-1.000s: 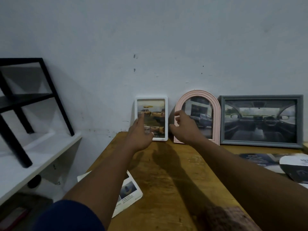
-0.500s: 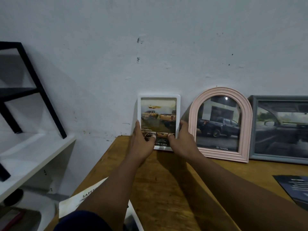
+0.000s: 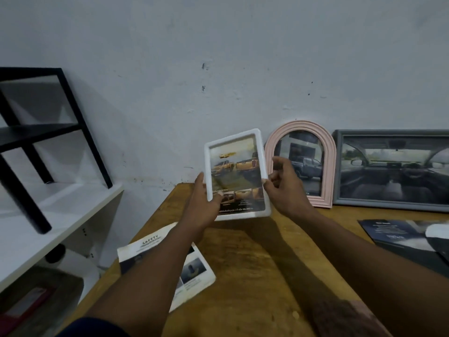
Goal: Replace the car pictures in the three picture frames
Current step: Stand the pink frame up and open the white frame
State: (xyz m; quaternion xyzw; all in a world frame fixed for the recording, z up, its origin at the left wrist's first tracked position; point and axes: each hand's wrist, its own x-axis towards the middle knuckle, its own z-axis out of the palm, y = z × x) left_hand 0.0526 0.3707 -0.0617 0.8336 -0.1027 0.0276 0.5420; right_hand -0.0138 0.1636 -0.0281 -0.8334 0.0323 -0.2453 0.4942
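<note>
Head view: the white rectangular picture frame [image 3: 237, 173] with its yellow-truck print is held tilted above the wooden table [image 3: 255, 263], off the wall. The left hand [image 3: 204, 203] grips its left edge, thumb on the front. The right hand [image 3: 284, 188] pinches the right edge with fingertips only. That light pinch could let it slip, and a careless swing might topple the pink arched frame [image 3: 330, 166] leaning just beside it.
</note>
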